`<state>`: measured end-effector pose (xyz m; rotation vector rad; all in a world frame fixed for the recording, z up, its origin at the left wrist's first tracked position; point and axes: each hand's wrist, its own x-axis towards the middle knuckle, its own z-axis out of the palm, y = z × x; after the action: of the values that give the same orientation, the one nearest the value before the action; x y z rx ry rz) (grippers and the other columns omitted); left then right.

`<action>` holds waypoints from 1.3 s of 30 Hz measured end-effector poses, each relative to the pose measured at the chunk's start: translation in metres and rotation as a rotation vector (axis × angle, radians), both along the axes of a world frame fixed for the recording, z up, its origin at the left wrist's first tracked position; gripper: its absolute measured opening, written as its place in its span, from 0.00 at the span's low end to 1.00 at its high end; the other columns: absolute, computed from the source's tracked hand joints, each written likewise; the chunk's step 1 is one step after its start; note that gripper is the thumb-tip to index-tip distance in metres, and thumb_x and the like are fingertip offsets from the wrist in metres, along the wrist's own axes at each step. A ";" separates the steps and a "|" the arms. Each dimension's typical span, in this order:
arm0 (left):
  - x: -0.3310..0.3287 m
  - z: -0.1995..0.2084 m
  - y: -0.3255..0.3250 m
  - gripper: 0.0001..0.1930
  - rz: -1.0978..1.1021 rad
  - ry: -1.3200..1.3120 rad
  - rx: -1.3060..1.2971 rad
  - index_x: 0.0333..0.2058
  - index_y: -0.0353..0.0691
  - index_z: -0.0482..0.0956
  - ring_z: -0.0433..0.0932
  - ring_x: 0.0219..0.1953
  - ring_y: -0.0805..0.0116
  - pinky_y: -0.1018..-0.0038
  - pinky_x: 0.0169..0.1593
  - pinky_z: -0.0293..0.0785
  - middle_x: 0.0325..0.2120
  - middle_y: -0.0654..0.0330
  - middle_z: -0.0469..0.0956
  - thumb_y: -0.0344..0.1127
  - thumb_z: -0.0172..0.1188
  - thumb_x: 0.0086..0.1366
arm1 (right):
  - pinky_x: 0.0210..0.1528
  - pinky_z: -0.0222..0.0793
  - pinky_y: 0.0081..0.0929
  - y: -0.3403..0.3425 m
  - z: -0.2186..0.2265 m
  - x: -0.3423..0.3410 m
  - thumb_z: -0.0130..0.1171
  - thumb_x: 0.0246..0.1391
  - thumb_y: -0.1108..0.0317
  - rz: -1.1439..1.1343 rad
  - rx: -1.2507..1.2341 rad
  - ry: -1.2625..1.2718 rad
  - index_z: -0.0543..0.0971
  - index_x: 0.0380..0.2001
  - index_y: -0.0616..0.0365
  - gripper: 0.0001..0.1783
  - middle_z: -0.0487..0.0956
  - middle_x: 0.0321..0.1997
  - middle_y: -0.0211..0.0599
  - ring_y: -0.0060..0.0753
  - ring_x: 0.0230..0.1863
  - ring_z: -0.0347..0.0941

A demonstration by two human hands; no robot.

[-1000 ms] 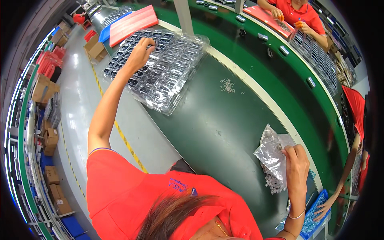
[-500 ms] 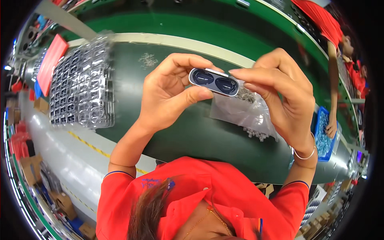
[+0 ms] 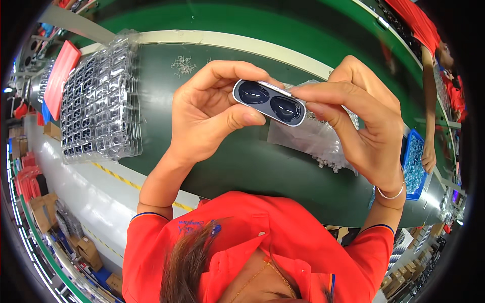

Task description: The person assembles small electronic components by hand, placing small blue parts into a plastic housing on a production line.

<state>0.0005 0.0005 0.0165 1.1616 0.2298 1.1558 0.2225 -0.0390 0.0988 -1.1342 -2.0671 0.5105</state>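
Note:
An earbud charging case [image 3: 270, 102], pale outside with two glossy dark wells, is held up above the table with its wells toward me. My left hand [image 3: 199, 113] grips its left end, thumb on the near side and fingers curled behind. A light strip runs along the case's far edge. My right hand [image 3: 366, 116] is closed at the right end, index fingertip on the strip's end and thumb beside the case. Anything small between these fingertips is hidden. Beneath the right hand lies a clear plastic bag [image 3: 303, 136] with small metal pieces near its mouth.
Stacked clear blister trays [image 3: 101, 101] with dark parts stand at the left. Thin wire pieces [image 3: 183, 65] lie on the green table [image 3: 161, 121]. Small clear pieces [image 3: 328, 164] lie by the bag. At the right, a co-worker's hand [image 3: 429, 159] is beside a blue bin [image 3: 418, 184].
The case has shifted slightly and tilts a little more, its right end lower. Both hands keep their places on it. The co-worker's hand has moved toward the bin's outer edge.

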 end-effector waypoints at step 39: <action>0.003 -0.016 -0.016 0.23 0.089 0.360 0.231 0.44 0.26 0.76 0.83 0.45 0.58 0.65 0.50 0.80 0.39 0.46 0.81 0.23 0.75 0.51 | 0.29 0.69 0.22 -0.005 -0.033 0.016 0.74 0.41 0.76 0.092 -0.210 0.092 0.84 0.28 0.63 0.09 0.79 0.26 0.35 0.26 0.27 0.75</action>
<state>0.0038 -0.0153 0.0009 1.5776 0.4347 1.0636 0.2385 -0.0444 0.0658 -1.1149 -2.0281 0.8252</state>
